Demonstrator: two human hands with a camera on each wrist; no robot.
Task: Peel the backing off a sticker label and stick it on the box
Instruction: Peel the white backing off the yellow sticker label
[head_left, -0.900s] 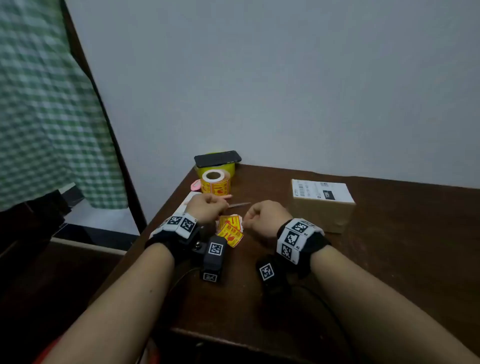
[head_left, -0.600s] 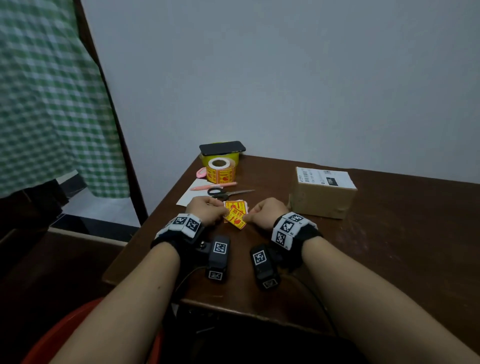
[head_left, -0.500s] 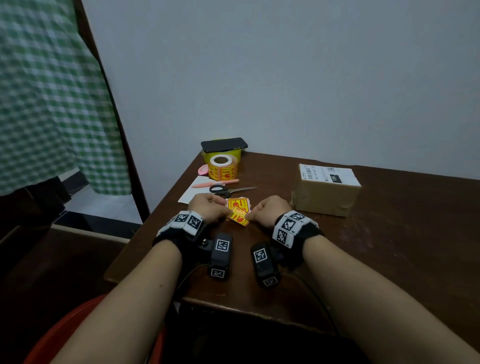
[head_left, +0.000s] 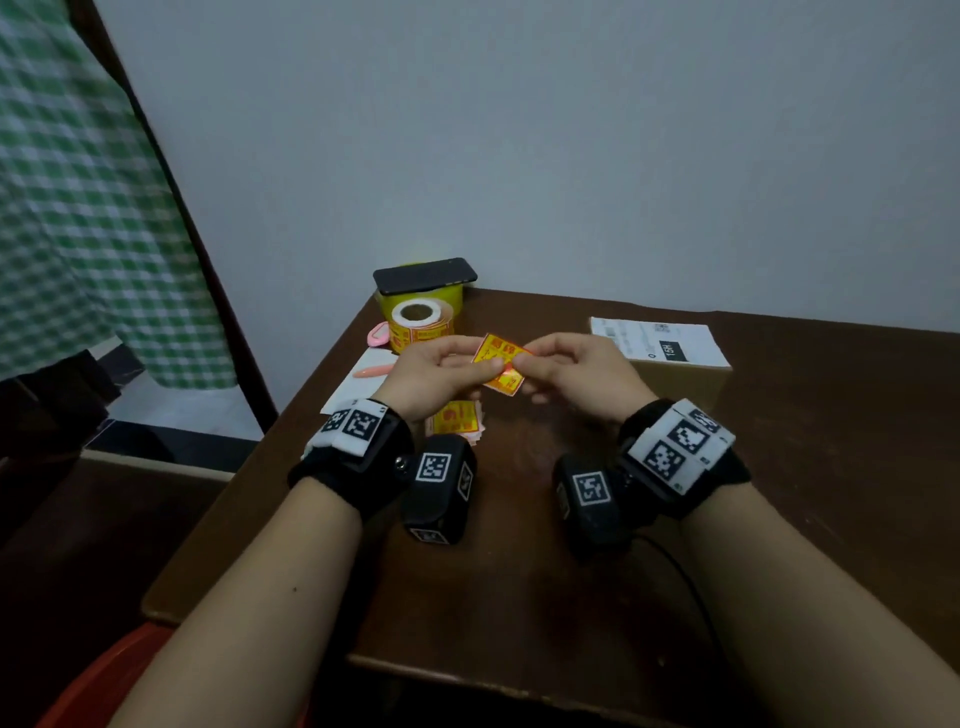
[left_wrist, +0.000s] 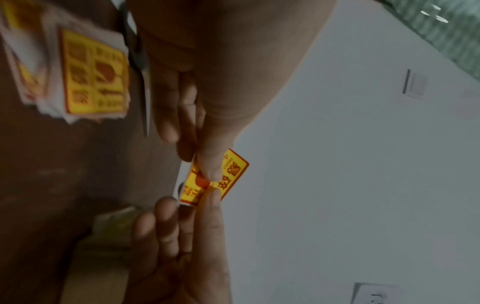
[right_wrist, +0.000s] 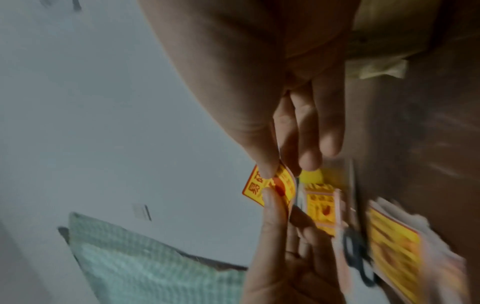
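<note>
A yellow and red sticker label (head_left: 500, 364) is lifted above the brown table between both hands. My left hand (head_left: 488, 367) pinches its left side with thumb and fingers. My right hand (head_left: 523, 360) pinches its right edge. The left wrist view has the left thumb on the label (left_wrist: 233, 170) and the right hand (left_wrist: 207, 218) coming up from below. In the right wrist view the right thumb presses the label (right_wrist: 253, 188), whose edge curls. The cardboard box (head_left: 685, 384), with a white shipping label on top, stands just right of my right hand.
A small pile of cut stickers (head_left: 457, 418) lies on the table under my left hand. Behind it are the sticker roll (head_left: 418, 325), a yellow tub with a black phone (head_left: 425, 275) on top, an orange pen (head_left: 374, 370), white paper and scissors (left_wrist: 141, 72). A green checked curtain hangs at left.
Both hands have risen from the sticker pile on the table, taking one label with them. They now hold it in the air between them.
</note>
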